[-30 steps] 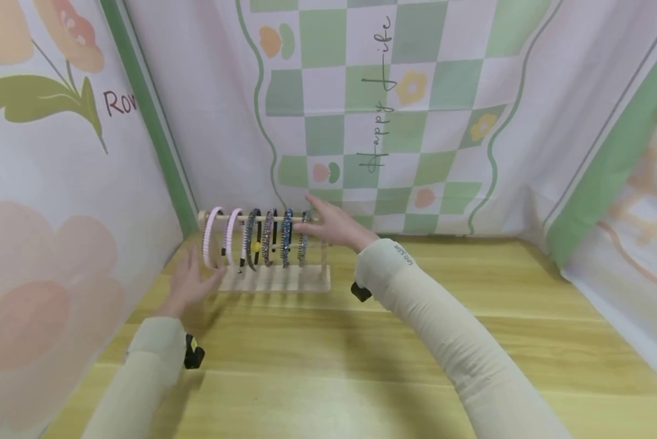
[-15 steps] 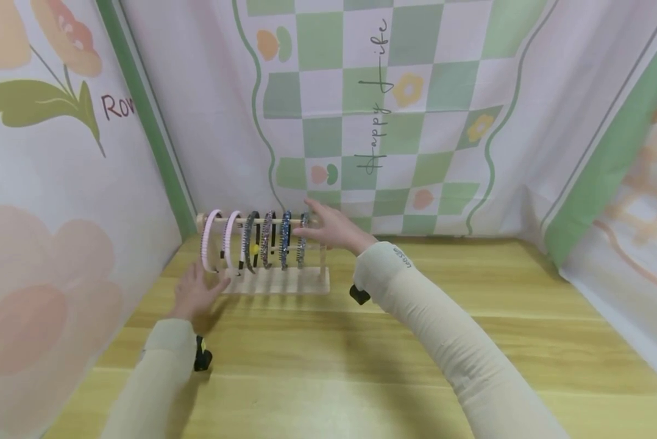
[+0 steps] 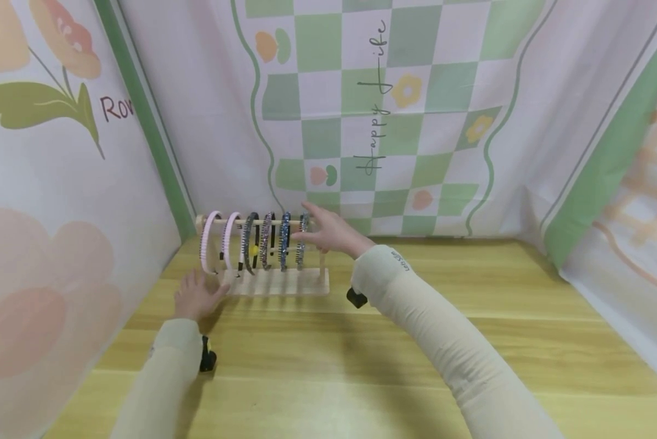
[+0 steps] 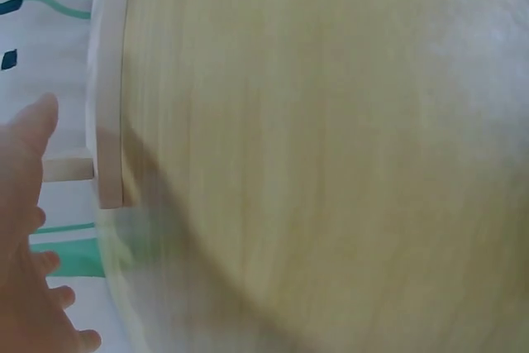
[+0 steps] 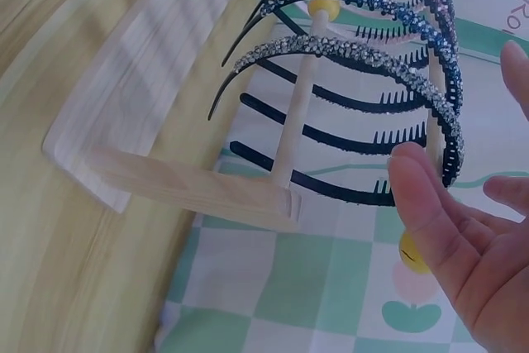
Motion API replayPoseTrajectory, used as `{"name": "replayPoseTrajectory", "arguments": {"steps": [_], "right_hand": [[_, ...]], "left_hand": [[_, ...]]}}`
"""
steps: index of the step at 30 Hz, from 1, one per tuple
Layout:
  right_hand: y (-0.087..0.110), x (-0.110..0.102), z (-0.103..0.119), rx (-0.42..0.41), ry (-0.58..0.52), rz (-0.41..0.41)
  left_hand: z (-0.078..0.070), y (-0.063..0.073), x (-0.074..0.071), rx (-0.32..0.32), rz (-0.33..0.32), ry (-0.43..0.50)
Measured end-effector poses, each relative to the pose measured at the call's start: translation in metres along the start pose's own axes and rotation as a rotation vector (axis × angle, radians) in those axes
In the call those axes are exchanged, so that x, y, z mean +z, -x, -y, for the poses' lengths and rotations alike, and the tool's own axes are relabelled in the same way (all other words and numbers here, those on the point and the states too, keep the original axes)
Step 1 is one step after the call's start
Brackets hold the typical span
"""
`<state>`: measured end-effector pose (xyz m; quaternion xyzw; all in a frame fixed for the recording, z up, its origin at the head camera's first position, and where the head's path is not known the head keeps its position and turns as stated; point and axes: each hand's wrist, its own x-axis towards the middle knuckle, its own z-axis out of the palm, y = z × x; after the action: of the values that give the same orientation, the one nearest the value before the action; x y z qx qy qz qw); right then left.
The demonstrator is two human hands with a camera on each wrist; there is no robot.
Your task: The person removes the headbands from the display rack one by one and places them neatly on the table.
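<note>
A light wooden rack (image 3: 284, 283) stands at the back left of the table with several hair headbands on its top rod. From left to right hang two pink headbands (image 3: 206, 242), a black headband (image 3: 248, 244), and glittery ones in mauve, blue (image 3: 285, 244) and silver (image 5: 355, 55). My left hand (image 3: 195, 296), fingers spread, is at the left end of the rack's base, its thumb close to the front corner. At the rack's upper right, my right hand (image 3: 336, 233) has its fingers extended, and the thumb lies right beside the silver headband in the right wrist view.
The wooden tabletop (image 3: 405, 341) extends in front and to the right. Behind the rack hangs a green checked cloth (image 3: 400, 146), with another printed cloth (image 3: 49, 256) on the left. Yellow knobs (image 5: 323, 10) show on the rack.
My left hand has moved slightly right to the rack's base and settled there. My right hand stays almost in place, and the headbands hang as before.
</note>
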<state>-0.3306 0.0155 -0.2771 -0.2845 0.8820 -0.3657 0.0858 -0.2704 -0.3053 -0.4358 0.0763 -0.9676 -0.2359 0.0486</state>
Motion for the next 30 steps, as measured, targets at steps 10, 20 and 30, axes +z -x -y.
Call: {"name": "replayPoseTrajectory", "arguments": {"steps": [10, 20, 30], "right_hand": [[-0.0044, 0.0021, -0.0035, 0.005, 0.002, -0.001], [-0.0069, 0.0022, -0.0026, 0.009, -0.027, -0.002], [-0.0095, 0.0038, -0.0045, 0.035, -0.151, -0.007]], "left_hand": [[-0.0058, 0.0053, 0.0034, -0.06, 0.036, -0.041], [-0.0098, 0.0071, 0.0032, -0.118, 0.039, -0.033], [-0.0072, 0.0054, 0.0091, -0.083, 0.02, -0.009]]}}
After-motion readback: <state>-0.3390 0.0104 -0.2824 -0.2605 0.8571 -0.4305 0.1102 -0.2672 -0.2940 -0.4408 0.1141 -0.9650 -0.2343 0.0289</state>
